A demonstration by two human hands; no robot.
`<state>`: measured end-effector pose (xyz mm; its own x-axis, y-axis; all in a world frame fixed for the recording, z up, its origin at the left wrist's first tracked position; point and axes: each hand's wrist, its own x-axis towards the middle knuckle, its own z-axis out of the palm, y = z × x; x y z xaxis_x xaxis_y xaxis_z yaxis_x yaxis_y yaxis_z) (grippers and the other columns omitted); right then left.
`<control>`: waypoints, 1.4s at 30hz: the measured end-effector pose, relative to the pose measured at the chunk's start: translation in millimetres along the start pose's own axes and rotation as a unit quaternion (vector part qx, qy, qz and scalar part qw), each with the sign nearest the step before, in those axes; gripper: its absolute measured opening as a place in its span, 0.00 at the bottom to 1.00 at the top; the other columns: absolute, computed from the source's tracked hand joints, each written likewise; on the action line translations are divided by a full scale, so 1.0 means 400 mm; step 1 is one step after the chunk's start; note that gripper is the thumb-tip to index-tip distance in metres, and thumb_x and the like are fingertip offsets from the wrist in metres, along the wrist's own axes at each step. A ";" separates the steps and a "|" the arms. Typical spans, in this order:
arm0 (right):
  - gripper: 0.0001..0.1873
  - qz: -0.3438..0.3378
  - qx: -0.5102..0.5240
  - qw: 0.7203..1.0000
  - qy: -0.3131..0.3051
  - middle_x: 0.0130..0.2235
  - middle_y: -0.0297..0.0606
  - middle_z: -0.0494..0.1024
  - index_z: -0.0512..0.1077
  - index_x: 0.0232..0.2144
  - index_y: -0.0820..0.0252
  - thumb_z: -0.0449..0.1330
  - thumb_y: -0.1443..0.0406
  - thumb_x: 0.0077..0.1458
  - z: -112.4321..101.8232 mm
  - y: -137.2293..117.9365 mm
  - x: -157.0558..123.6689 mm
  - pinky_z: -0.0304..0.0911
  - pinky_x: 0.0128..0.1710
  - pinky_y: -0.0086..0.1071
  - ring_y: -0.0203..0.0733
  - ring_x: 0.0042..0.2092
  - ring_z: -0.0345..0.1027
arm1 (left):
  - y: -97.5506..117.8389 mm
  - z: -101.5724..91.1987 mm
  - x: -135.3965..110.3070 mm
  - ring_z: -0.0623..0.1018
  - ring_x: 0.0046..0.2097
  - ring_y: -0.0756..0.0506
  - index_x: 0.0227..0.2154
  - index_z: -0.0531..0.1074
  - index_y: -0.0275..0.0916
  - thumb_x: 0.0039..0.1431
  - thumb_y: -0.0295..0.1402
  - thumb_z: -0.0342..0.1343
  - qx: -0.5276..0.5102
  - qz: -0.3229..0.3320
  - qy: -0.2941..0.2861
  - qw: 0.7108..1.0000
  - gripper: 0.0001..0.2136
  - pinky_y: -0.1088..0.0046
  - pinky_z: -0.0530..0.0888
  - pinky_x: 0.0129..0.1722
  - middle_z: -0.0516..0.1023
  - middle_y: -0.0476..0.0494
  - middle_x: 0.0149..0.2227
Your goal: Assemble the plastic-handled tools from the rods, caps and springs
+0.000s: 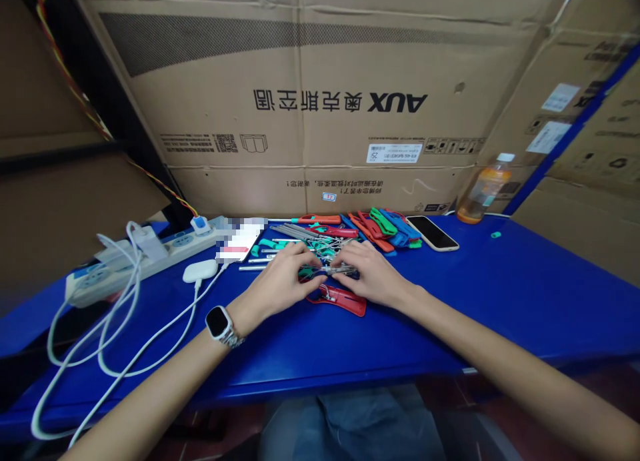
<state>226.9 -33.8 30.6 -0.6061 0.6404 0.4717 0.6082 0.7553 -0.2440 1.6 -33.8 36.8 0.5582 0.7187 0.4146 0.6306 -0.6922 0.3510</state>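
My left hand (289, 274) is closed, its thumb and fingers pinching a small part with a thin wire; the fingers hide most of it. Close beside it, my right hand (371, 274) grips a small clear-and-metallic part (345, 270), whose inner end meets what the left hand holds. Below the fingers lies a red plastic shell half (345, 301) of what looks like a stick lighter, with a thin wire inside. Behind the hands are a heap of metal tubes (295, 231), green plastic pieces (270, 243) and thin wires (327, 245).
Red, green and blue shells (385, 226) are piled near a dark-screened phone (433, 233). Another phone (243, 241), white cables (137, 294), an earbud case (200, 271) and a power strip (183, 244) lie left. A bottle (484, 191) stands against the cardboard (325, 61).
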 end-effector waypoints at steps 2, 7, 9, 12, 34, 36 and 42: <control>0.03 0.003 -0.009 1.000 0.009 0.40 0.39 0.79 0.72 0.37 0.59 0.61 0.66 0.59 0.002 -0.001 -0.005 0.55 0.44 0.37 0.44 0.45 0.68 | -0.007 0.006 0.020 0.72 0.41 0.42 0.34 0.75 0.39 0.61 0.38 0.58 -0.030 0.007 -0.034 0.999 0.07 0.63 0.69 0.43 0.73 0.46 0.36; 0.04 -0.009 -0.023 0.999 0.021 0.39 0.40 0.79 0.73 0.37 0.59 0.61 0.64 0.60 0.008 0.002 -0.011 0.55 0.44 0.37 0.44 0.45 0.68 | -0.020 0.020 0.026 0.73 0.39 0.44 0.31 0.74 0.38 0.62 0.38 0.57 -0.081 0.009 -0.043 0.996 0.09 0.64 0.69 0.42 0.74 0.46 0.34; 0.05 -0.012 -0.026 0.999 0.020 0.40 0.40 0.79 0.74 0.37 0.59 0.60 0.64 0.60 0.007 0.001 -0.013 0.56 0.45 0.38 0.44 0.45 0.68 | -0.025 0.020 0.014 0.74 0.42 0.43 0.36 0.74 0.39 0.61 0.40 0.59 -0.083 0.015 -0.048 0.995 0.09 0.62 0.70 0.45 0.75 0.44 0.38; 0.04 -0.012 -0.025 1.000 0.009 0.40 0.39 0.80 0.74 0.38 0.59 0.60 0.65 0.61 0.003 -0.004 -0.022 0.56 0.47 0.39 0.44 0.46 0.69 | -0.027 0.017 -0.005 0.73 0.48 0.40 0.45 0.73 0.39 0.55 0.44 0.63 -0.053 0.038 -0.080 0.995 0.19 0.59 0.70 0.50 0.74 0.41 0.45; 0.09 0.056 0.021 0.998 -0.033 0.41 0.40 0.79 0.77 0.42 0.56 0.58 0.67 0.62 0.015 -0.030 -0.067 0.58 0.48 0.41 0.44 0.46 0.70 | -0.017 0.002 -0.025 0.74 0.40 0.41 0.35 0.76 0.39 0.59 0.48 0.59 0.056 0.045 -0.115 0.991 0.15 0.64 0.69 0.42 0.75 0.44 0.33; 0.09 0.055 0.014 0.998 -0.035 0.41 0.40 0.79 0.78 0.42 0.56 0.58 0.67 0.62 0.014 -0.030 -0.068 0.58 0.48 0.41 0.44 0.46 0.70 | -0.017 0.002 -0.026 0.74 0.40 0.41 0.35 0.76 0.40 0.58 0.47 0.59 0.055 0.042 -0.116 0.991 0.15 0.64 0.68 0.42 0.75 0.44 0.34; 0.10 0.059 -0.026 0.996 -0.068 0.39 0.39 0.78 0.79 0.41 0.56 0.57 0.65 0.64 0.001 -0.032 -0.065 0.53 0.43 0.39 0.44 0.44 0.70 | -0.011 -0.001 -0.025 0.74 0.39 0.42 0.34 0.76 0.39 0.60 0.47 0.58 0.056 0.042 -0.124 0.990 0.15 0.66 0.68 0.40 0.74 0.45 0.33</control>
<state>234.8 -60.1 21.0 -0.5898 0.7402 0.3228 0.7034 0.6672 -0.2450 -7.0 -38.0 31.4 0.7175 0.6626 0.2147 0.6242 -0.7485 0.2239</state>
